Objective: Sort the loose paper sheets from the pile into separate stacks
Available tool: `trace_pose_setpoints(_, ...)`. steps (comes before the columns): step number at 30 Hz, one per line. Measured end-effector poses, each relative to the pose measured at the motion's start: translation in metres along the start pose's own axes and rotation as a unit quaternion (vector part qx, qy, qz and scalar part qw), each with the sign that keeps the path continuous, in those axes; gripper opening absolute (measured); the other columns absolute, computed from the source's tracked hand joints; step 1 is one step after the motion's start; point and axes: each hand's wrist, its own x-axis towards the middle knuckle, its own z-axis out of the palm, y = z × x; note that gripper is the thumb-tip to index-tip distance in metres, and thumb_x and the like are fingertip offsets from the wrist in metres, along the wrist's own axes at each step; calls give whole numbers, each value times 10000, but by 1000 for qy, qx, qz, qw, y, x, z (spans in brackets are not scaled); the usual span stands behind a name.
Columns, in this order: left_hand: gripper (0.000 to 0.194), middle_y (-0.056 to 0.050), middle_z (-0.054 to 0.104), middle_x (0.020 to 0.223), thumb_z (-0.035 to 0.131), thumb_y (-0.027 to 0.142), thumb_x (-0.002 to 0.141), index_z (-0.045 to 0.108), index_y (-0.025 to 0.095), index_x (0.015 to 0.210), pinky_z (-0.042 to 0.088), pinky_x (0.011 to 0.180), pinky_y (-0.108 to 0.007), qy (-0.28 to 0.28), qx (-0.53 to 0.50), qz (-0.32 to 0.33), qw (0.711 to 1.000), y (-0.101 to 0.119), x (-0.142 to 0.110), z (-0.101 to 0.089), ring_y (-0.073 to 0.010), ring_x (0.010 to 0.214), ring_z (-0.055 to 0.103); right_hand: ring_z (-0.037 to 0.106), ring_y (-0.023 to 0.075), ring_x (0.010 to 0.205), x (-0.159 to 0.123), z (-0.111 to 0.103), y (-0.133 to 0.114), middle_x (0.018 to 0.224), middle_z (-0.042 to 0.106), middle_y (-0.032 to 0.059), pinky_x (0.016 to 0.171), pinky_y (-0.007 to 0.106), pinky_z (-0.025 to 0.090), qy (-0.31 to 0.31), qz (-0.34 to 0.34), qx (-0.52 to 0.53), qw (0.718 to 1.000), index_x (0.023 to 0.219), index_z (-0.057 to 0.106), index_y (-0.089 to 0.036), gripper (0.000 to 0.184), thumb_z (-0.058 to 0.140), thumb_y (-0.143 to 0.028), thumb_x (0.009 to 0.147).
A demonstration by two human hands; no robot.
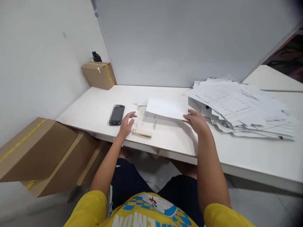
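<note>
The blank white paper sheet (pixel 168 107) is looking thin, smooth and matt, and the right hand (pixel 197 122) is pinching its corner. The loose heap of printed white paper forms (pixel 239 105) is showing the same dull finish. The flat white table (pixel 99 104) is appearing smooth and faintly sheeny, like laminate. The black rectangular phone (pixel 117 114) is gleaming with a glossy glass face. The pale cream stapler-like bar (pixel 142 133), just beside the left hand (pixel 127 123), is looking like matt plastic. The brown cardboard boxes (pixel 35 148) are showing a rough, dull surface with shiny yellow tape.
</note>
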Motion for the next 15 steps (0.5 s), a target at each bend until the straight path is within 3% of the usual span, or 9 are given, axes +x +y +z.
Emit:
trace_pose_setpoints(3, 516, -118, 633, 1318, 354, 540, 1006, 562, 226, 1358, 416, 1095, -462, -140, 55, 89, 985, 13, -9, 1, -261, 1261, 551, 696, 240, 1006, -81, -25, 22, 999, 740, 35, 888, 375, 590, 47, -29, -11, 998, 1081, 687, -260, 452, 745, -267, 633)
trace_pose_setpoints(5, 517, -82, 581, 1418, 345, 547, 1008, 568, 258, 1375, 359, 1151, -477, -245, 80, 106, 960, 14, -5, 7, -269, 1345, 492, 663, 254, 1133, -133, -41, 32, 1153, 725, 56, 999, 399, 532, 90, -43, -21, 995, 1176, 664, -252, 495, 742, -308, 690)
trace_pose_setpoints(7, 513, -50, 569, 1442, 328, 534, 1016, 567, 270, 1385, 338, 1175, -471, -313, 84, 99, 941, 13, 0, 12, -258, 1367, 479, 637, 274, 1191, -172, -54, 36, 1238, 701, 76, 1039, 427, 502, 93, -23, -26, 995, 1218, 651, -244, 518, 748, -345, 719)
trace_pose_setpoints(10, 517, -30, 581, 1431, 313, 521, 1022, 563, 265, 1395, 345, 1181, -454, -341, 75, 74, 934, 11, 3, 15, -242, 1365, 486, 623, 287, 1218, -202, -67, 36, 1276, 688, 84, 1042, 444, 500, 44, 15, -36, 998, 1264, 637, -261, 557, 769, -385, 737)
trace_pose_setpoints(15, 512, -18, 591, 1420, 322, 518, 1021, 578, 261, 1382, 346, 1184, -439, -333, 59, 55, 939, 15, 2, 14, -229, 1357, 494, 616, 286, 1231, -215, -67, 42, 1283, 687, 71, 1026, 441, 516, 13, 22, -35, 999, 1281, 631, -283, 541, 757, -404, 769)
